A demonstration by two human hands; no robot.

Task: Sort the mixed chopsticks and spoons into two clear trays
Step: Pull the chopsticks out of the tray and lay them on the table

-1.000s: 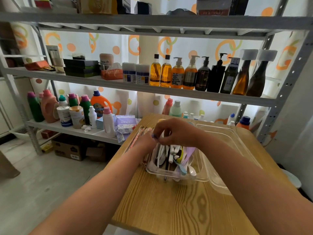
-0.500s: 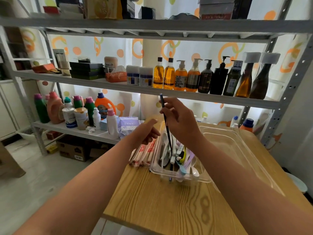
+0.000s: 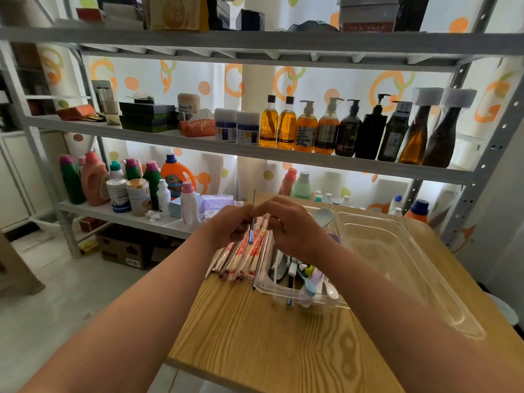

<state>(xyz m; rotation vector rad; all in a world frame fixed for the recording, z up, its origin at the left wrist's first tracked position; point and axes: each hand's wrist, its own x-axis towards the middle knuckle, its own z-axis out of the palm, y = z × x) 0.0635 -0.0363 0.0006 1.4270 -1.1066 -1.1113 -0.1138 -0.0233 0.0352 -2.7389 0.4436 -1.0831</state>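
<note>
A dark chopstick (image 3: 252, 222) with a blue end stands nearly upright between my two hands, above a pile of paper-wrapped chopsticks (image 3: 241, 259) lying on the wooden table (image 3: 255, 336). My left hand (image 3: 229, 226) and my right hand (image 3: 296, 232) meet at it, fingertips of both pinching the stick. Just right of the pile, a small clear tray (image 3: 262, 285) holds mixed spoons and dark chopsticks; a pale blue spoon (image 3: 323, 217) leans at its far end. A larger clear tray (image 3: 411, 268) to the right looks empty.
A grey metal shelf rack (image 3: 255, 154) stands right behind the table, with bottles and boxes on it. Detergent bottles (image 3: 93, 182) fill the lower shelf at left. Cardboard boxes (image 3: 124, 251) sit on the floor beneath. The table's near edge is between my forearms.
My right hand lifted the dark chopstick out of the small tray, then carried it left and down over the wrapped pile. My left hand rose to meet it.
</note>
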